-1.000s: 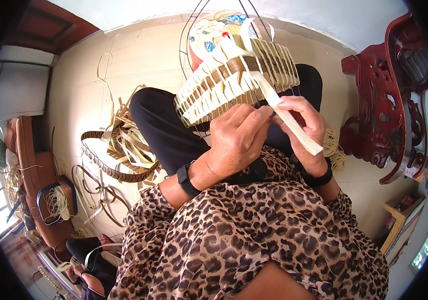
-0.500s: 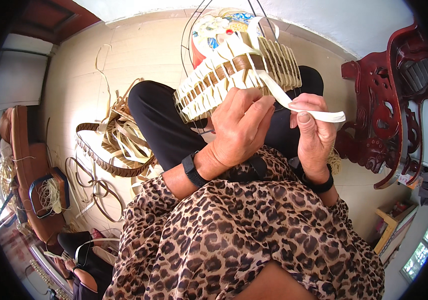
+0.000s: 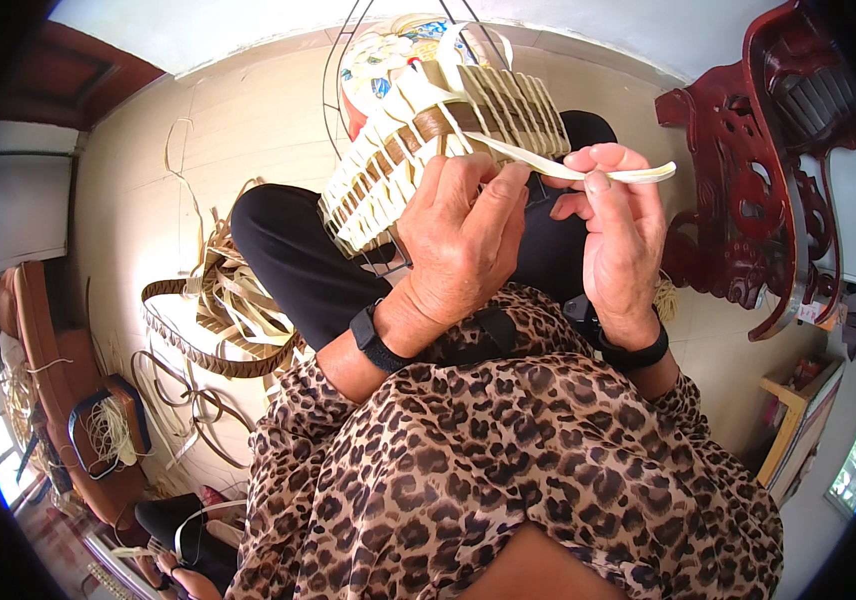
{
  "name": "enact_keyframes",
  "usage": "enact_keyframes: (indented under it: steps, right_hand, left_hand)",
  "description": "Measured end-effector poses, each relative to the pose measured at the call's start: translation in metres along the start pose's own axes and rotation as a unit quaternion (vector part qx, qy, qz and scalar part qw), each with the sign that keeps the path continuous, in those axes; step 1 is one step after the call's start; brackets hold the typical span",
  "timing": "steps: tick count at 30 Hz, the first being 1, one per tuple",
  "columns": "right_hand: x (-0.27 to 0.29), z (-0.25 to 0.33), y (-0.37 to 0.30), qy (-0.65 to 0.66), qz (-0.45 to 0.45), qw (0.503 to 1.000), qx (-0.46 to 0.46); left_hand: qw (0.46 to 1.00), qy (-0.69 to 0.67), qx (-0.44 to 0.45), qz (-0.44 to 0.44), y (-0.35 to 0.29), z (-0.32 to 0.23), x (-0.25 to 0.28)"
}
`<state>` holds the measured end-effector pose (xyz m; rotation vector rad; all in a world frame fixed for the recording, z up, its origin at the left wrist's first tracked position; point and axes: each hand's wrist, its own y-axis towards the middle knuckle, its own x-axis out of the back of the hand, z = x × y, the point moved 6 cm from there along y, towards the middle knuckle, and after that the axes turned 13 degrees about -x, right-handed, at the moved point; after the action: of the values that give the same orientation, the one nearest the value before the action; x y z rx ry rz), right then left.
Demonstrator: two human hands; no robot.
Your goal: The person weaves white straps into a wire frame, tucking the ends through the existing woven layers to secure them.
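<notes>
A basket in the making [image 3: 438, 135], woven from cream and brown flat strips over thin dark wires, rests tilted against my legs. From its front side a loose cream strip [image 3: 520, 154] runs out to the right. My right hand [image 3: 618, 240] pinches that strip between thumb and fingers, its free end sticking out past the fingertips. My left hand [image 3: 463, 225] is closed at the near side of the weave, fingers curled down; whatever they hold is hidden behind the hand.
A heap of cream and brown strips [image 3: 238, 300] lies on the floor to the left. Carved dark red wooden furniture [image 3: 748, 180] stands at right. A patterned round stool [image 3: 378, 65] is behind the basket. Another person's arm [image 3: 193, 580] shows at lower left, beside a brown bench [image 3: 58, 370].
My right hand has lifted the strip's free part, now stretched straighter and more level. The whole view has shifted slightly, with the basket appearing farther left.
</notes>
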<state>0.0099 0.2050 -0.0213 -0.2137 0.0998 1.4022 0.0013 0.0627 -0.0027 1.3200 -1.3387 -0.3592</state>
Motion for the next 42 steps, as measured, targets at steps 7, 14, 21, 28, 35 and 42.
enact_keyframes:
  steps: [7, 14, 21, 28, 35, 42]
  right_hand:
    - [-0.001, -0.002, -0.008, 0.017, 0.002, 1.000, -0.012]
    - [-0.005, -0.008, -0.015, -0.034, 0.074, 0.996, 0.023]
    - [-0.001, -0.026, -0.005, -0.131, 0.063, 0.988, 0.051]
    - [-0.013, -0.026, -0.001, -0.185, 0.116, 0.964, 0.153]
    - [0.005, -0.005, -0.023, -0.314, 0.076, 0.928, 0.187]
    - [0.044, 0.026, -0.048, 0.037, 0.279, 0.959, 0.023]
  left_hand:
    - [0.998, 0.043, -0.011, 0.040, 0.002, -0.002, -0.005]
    - [0.993, 0.105, -0.048, 0.036, 0.007, -0.005, -0.004]
    - [0.999, -0.002, -0.022, 0.044, 0.002, -0.023, 0.003]
    - [0.988, -0.140, -0.057, 0.024, -0.002, -0.021, 0.003]
    - [0.990, -0.134, -0.036, 0.028, -0.006, -0.015, 0.002]
    - [0.984, 0.034, -0.148, 0.092, -0.007, -0.025, -0.004]
